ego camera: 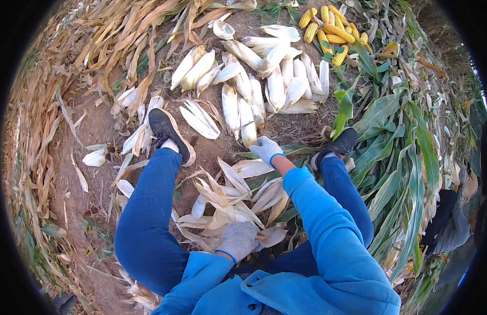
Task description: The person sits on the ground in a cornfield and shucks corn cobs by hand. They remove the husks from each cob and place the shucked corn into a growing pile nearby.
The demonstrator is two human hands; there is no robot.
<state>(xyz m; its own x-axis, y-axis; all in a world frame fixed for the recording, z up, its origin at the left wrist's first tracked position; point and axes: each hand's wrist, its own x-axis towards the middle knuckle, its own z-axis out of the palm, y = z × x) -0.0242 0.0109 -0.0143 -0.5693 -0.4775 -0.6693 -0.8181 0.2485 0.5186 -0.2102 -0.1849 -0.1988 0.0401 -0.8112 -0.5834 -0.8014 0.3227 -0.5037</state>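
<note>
My right hand (266,150), in a pale knitted glove with a blue cuff, reaches forward and touches the tip of a corn ear in its husk (247,124). Whether its fingers are closed on that ear is hard to tell. In my lap, over stripped corn husks (223,204), lies my left hand (238,241) in a similar glove; its fingers are partly hidden. Beyond my feet is a loose pile of ears in whitish husks (275,84). Bare yellow corn cobs (338,30) are heaped at the back right.
Dry cornstalks and leaves (121,35) cover the ground at the left and back left. Green corn leaves (385,149) lie along the right. My two shoes flank the husked pile's near side. Part of another person (452,220) shows at the far right.
</note>
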